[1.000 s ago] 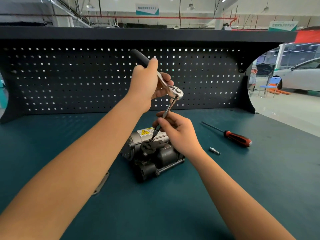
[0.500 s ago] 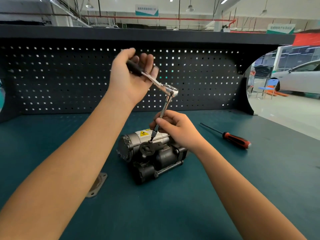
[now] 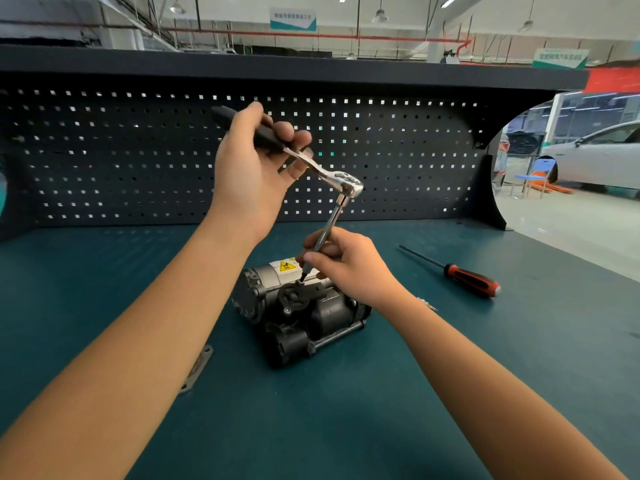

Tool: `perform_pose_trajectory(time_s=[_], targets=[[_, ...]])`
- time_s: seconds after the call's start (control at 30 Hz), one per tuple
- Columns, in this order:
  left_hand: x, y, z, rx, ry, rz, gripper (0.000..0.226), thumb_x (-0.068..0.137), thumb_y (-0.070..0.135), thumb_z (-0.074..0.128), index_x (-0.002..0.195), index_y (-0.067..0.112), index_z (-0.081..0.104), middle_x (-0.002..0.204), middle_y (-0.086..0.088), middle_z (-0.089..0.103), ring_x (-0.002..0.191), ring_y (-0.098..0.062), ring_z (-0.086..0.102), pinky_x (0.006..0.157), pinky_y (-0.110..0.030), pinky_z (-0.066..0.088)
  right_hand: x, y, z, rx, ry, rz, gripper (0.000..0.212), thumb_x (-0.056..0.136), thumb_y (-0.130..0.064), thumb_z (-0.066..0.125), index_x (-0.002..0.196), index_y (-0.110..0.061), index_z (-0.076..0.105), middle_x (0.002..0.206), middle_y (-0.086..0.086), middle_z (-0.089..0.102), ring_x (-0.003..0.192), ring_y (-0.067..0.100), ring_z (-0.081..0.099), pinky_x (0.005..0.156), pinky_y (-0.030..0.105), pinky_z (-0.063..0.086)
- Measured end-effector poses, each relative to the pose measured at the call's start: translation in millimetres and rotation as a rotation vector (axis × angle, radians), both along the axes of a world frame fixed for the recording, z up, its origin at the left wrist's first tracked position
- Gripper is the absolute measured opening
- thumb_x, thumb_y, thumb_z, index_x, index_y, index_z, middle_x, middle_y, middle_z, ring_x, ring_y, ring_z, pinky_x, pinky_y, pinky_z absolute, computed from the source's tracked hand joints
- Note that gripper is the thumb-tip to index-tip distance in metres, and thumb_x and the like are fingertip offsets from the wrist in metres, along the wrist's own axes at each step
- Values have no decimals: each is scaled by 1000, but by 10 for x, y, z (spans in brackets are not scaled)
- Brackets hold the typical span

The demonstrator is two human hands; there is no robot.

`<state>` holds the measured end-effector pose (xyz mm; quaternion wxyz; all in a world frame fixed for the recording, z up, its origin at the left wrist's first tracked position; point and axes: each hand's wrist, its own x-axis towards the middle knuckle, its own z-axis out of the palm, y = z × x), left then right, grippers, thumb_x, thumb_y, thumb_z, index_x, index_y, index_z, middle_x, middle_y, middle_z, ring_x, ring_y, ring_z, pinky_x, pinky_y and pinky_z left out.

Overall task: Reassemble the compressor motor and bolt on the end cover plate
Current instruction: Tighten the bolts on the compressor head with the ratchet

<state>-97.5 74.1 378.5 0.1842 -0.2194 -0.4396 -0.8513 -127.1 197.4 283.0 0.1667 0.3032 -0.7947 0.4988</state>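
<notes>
Ratcheting a fastener into motor (image 3: 298, 306), prob: hold ratchet (image 3: 341, 180) shaft (image 3: 329, 223) square, short swings, no side load. L hand (image 3: 252, 168) wrapped round the handle, R hand (image 3: 349, 268) pinching shaft low. Motor just under R hand at its 7 o'clock; loose plate (image 3: 197, 367) on counter (image 3: 346, 410) at motor's 8 o'clock, apart

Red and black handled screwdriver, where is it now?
In the head view, the screwdriver lies on the teal bench top, right of the right hand and the grey and black compressor motor, its shaft pointing back toward the black pegboard.
</notes>
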Motion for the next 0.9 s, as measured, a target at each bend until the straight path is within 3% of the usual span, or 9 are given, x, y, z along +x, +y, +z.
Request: perform_pose_trajectory(time_s=[0.07, 0.13, 0.2, 0.27, 0.33, 0.47, 0.57, 0.7, 0.9], targets=[[240, 52, -167, -226, 192, 203, 20, 92, 23, 46, 73, 23, 55, 71, 7, 65, 81, -11, 64, 74, -29, 50, 3, -18, -22, -46, -28, -27, 14, 87, -9, 63, 86, -22, 57, 84, 5, 72, 79, 17, 68, 74, 28, 54], [448, 115, -417, -489, 441, 361, 4, 87, 24, 54, 84, 25, 54, 89, 8, 67, 93, -8, 63, 82, -27, 49, 5, -24, -31, -49, 42, -70, 4, 86, -7, 62, 90, -7, 63, 77, 3, 69, 68, 13, 63, 68, 19, 50], [557, 158, -643, -662, 637, 413, 8, 87, 22, 56, 94, 22, 53, 106, 6, 64, 105, -10, 61, 90, -27, 46, 27, -28, -29, -4, 133, -106, 9, 86, -7, 60, 83, 0, 62, 70, 8, 66, 63, 14, 56, 60, 18, 43], [557, 137, -699, -600, 635, 358, 12, 88, 22, 56, 98, 17, 53, 110, 2, 62, 108, -11, 61, 92, -25, 45, 43, -19, -27, -31, 109, -85, 18, 85, -7, 63, 70, -16, 58, 55, -9, 60, 53, -3, 53, 52, 9, 37], [491, 80, -634, -440, 541, 311, 13, 89, 26, 55, 97, 17, 52, 104, 1, 64, 105, -10, 62, 91, -25, 44, 44, -23, -21, -61, 33, -46, 27, 84, -9, 67, 69, -27, 54, 48, -18, 56, 49, -8, 52, 53, 5, 35], [354, 64, -538, -308, 452, 410, 12, 87, 33, 44, 87, 24, 53, 85, 13, 69, 94, -10, 64, 92, -37, 47, 15, -43, -14, -32, 9, -17, 21, 85, -13, 66, 75, -28, 55, 67, -7, 68, 61, 0, 59, 64, 15, 43], [328, 136, -449, -192, 388, 416, 14, 86, 28, 45, 77, 20, 51, 69, 9, 67, 80, -11, 65, 82, -31, 50, 16, -23, -47, -60, -3, -1, 21, 85, -13, 66, 77, -30, 55, 69, -13, 68, 67, -1, 62, 66, 13, 47], [257, 203, -275, 50, 255, 274, 25, 80, 14, 40, 57, 18, 49, 51, 5, 53, 59, -14, 59, 66, -26, 51, 30, 9, -100, -105, -45, 36, 27, 85, -5, 65, 80, -29, 55, 81, -13, 69, 81, -2, 67, 79, 15, 51], [-34, 139, 5, 140, 49, 110, 25, 93, 15, 31, 68, 13, 37, 44, 4, 37, 41, -14, 42, 53, -27, 49, 80, -10, -176, -138, -25, -2, 28, 85, -1, 62, 86, -28, 55, 91, -7, 68, 86, -5, 64, 82, 12, 49]])
